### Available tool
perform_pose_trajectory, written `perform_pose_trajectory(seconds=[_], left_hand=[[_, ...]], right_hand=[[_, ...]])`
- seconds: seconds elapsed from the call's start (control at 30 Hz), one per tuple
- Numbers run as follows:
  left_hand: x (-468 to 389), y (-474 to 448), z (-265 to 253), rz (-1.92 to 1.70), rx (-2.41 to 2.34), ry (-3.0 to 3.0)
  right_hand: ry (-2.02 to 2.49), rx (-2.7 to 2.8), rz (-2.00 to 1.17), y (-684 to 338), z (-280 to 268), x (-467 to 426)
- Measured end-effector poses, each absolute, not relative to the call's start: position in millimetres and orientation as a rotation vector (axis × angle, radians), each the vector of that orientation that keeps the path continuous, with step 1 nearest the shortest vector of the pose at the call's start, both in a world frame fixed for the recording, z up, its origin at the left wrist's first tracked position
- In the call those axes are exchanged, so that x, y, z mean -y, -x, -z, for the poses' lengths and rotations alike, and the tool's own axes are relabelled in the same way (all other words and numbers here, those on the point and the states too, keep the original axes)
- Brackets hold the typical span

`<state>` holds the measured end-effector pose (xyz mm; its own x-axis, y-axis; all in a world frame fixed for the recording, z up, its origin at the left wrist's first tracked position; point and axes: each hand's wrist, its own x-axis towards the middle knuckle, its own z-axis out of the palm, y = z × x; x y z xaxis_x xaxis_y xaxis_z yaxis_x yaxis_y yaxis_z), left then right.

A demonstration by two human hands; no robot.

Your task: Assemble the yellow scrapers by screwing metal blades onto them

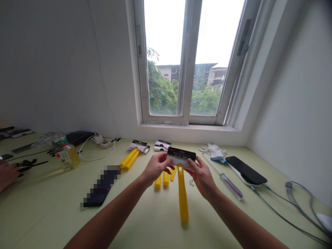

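Between both hands is a yellow-handled scraper (pixel 183 199), its handle pointing down toward me. A printed black-and-white cover (pixel 181 154) wraps its wide head. My left hand (pixel 155 169) pinches the cover's left end, and my right hand (pixel 203 175) grips the right end with the thumb in front. Just behind, several yellow handles (pixel 165 179) lie on the table, partly hidden by my left hand and the scraper. Small screws (pixel 191 182) are scattered beside my right hand. Farther back, covered yellow scrapers (pixel 131 157) lie next to more printed covers (pixel 162 145).
A screwdriver (pixel 231 185), gloves (pixel 213 151) and a black phone-like device (pixel 246 170) with cables lie right. At left are a dark phone (pixel 100 192), a drink bottle (pixel 66 155), a white charger (pixel 98 139) and another person's hand (pixel 7 174). A window (pixel 186 69) is ahead.
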<state>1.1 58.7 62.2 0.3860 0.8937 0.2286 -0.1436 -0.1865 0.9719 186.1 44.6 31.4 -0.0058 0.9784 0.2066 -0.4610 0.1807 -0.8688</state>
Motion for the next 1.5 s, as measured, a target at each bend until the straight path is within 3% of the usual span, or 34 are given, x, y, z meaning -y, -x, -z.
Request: perform_pose_trajectory(seconds=[0.4, 0.63, 0.83, 1.07, 1.2, 1.33, 1.5], left_hand=[[-51, -11, -59, -1.182, -0.651, -1.312], [-27, -25, -35, -0.79, -0.673, -1.333], [-48, 26, -41, -0.938, -0.95, -1.584], [-127, 117, -52, -1.039, -1.647, -1.612], [-143, 132, -48, -1.068, -1.754, -1.516], [-130, 115, -35, -1.068, -1.679, -1.438], [-101, 75, -28, -1.117, -1.485, -1.426]], right_hand=[[0.707, 1.099, -1.234, -197, -52, -45], [0.669, 0.886, -1.213, -190, -46, -49], [0.776, 1.022, -1.315, -202, -46, -56], [1.059, 1.372, -1.264, -217, -5, -30], [1.088, 1.641, -1.221, -218, 13, -1], [1.057, 1.717, -1.175, -187, -4, -15], [0.99, 1.256, -1.508, -118, -30, -63]])
